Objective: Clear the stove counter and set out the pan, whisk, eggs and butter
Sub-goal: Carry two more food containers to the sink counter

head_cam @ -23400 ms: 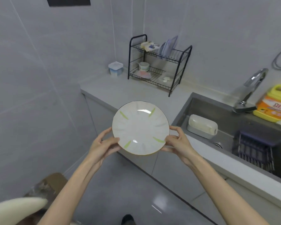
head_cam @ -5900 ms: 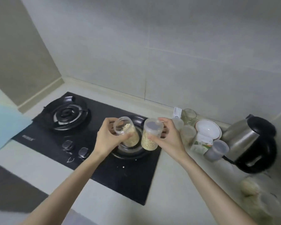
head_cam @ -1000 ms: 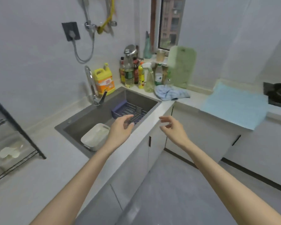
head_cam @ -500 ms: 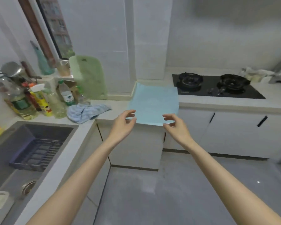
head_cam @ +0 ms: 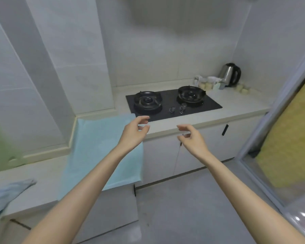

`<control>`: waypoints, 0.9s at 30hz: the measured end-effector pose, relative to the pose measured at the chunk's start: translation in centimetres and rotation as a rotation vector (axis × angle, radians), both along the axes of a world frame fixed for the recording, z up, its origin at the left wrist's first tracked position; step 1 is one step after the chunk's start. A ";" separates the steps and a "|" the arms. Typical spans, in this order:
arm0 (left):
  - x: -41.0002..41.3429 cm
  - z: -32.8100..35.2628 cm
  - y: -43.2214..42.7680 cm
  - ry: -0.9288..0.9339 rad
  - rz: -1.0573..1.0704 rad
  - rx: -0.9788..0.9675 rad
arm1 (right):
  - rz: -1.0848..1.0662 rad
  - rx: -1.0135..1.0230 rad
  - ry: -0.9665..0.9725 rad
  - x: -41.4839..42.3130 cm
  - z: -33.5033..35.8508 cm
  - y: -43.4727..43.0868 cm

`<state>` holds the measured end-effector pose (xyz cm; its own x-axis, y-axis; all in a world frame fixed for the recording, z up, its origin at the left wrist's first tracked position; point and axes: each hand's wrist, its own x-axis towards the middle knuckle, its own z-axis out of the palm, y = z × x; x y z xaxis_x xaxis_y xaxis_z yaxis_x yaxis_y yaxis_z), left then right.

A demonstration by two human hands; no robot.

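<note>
Swinging right, you've brought the stove [head_cam: 173, 103] closer, dead ahead on its counter [head_cam: 236, 103]. Your left hand [head_cam: 134, 132] and right hand [head_cam: 192, 138] hover empty, fingers loosely curled; jars [head_cam: 208, 84] cluster beside the kettle [head_cam: 230, 73].

Plate held in both hands 23 s ago: no longer held. Two jars gripped over the right burner [head_cam: 190, 94] 6 s ago: released. Left hand [head_cam: 134, 132] and right hand [head_cam: 192, 140] now empty, fingers loosely curled. Right burner now bare. View swung off the sink within the last second and onto the stove [head_cam: 167, 101], now seen nearer than half a second ago. Blue mat [head_cam: 102, 147] shifted from centre frame to the left, under the left forearm. Kettle [head_cam: 230, 74] and the blurred cluster of containers [head_cam: 208, 83] beside it brought fully into frame.
</note>
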<state>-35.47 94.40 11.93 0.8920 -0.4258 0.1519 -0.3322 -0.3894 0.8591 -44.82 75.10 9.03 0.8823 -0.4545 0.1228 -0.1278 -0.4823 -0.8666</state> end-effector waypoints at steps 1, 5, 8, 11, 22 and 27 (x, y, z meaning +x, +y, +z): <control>1.3 0.2 -1.4 -0.004 -0.029 -0.003 | -0.025 0.001 -0.001 0.8 0.3 -1.2; 6.3 1.1 -8.6 -0.012 -0.144 -0.009 | -0.133 -0.005 -0.002 3.4 1.5 -7.0; 9.2 1.1 -13.9 -0.010 -0.210 -0.002 | -0.198 -0.014 -0.017 5.1 1.7 -11.5; 11.5 0.6 -19.2 -0.002 -0.264 -0.006 | -0.252 -0.017 -0.026 6.5 1.4 -16.3; 17.6 -1.4 -42.8 0.023 -0.296 -0.009 | -0.246 -0.073 0.006 11.9 -0.2 -39.5; 19.4 -0.8 -53.7 0.047 -0.313 -0.002 | -0.236 -0.109 0.058 14.0 0.6 -50.3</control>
